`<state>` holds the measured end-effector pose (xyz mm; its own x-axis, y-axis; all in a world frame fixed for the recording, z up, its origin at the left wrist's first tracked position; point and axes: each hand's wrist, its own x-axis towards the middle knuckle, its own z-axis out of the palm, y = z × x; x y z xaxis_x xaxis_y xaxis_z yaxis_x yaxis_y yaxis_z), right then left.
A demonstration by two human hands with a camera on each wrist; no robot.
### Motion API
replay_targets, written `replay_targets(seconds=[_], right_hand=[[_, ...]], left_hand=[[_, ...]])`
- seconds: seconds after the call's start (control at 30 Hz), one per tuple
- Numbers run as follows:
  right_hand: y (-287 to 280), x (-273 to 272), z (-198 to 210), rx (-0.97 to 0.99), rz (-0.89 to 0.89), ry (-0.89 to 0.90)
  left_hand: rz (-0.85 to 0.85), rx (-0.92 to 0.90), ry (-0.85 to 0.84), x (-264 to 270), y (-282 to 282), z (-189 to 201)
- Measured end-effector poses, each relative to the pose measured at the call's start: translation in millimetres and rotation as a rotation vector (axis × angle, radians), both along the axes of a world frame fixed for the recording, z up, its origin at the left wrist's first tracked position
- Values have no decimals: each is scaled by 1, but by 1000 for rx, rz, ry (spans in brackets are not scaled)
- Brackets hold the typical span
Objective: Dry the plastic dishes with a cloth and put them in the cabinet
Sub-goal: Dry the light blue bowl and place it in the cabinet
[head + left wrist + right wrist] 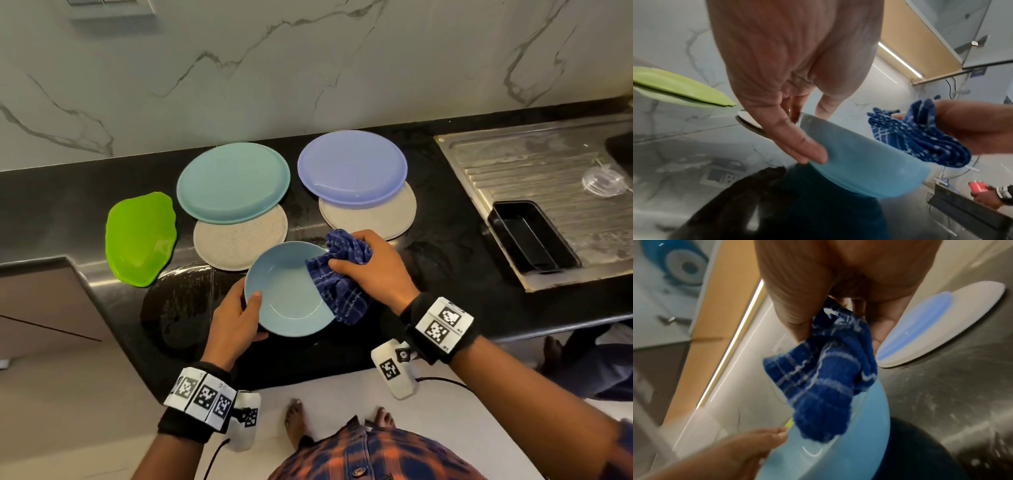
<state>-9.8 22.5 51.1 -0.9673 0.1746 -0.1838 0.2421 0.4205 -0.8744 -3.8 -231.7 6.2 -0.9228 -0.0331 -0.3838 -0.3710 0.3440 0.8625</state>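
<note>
A light blue plastic bowl [287,291] [859,162] [838,451] is held just above the black counter [445,253]. My left hand [236,311] [797,129] grips its left rim, thumb inside and fingers underneath. My right hand [370,263] [838,321] clutches a bunched blue checked cloth [339,274] [920,134] [824,382], which drapes over the bowl's right rim. Behind lie a teal plate [233,181] on a speckled grey plate [239,243], a purple plate [352,168] on another grey plate [387,216], and a green leaf-shaped dish [140,236].
A steel sink drainboard [534,174] lies to the right, with a black rectangular tray [531,236] and a clear lid [603,181] on it. The counter shows wet patches near the bowl. A marble wall [308,68] backs the counter. My bare feet stand on the floor below.
</note>
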Motion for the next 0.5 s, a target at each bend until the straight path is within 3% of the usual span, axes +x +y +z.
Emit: replay_targets(seconds=[0.13,0.27,0.37,0.5], right_hand=[[-25,-5,9,288,143,98],[-49,-20,5,497,295,143],[-63,-33,-7,721,391,60],[-80,-45,-19,753,446,-11]], left_hand=[[-49,-164,59,-1,-5,-6],[-74,-149,35,-2,-7,-4],[-80,-123,21,-6,-8,-2],[-98,-109,18,-12,-6,1]])
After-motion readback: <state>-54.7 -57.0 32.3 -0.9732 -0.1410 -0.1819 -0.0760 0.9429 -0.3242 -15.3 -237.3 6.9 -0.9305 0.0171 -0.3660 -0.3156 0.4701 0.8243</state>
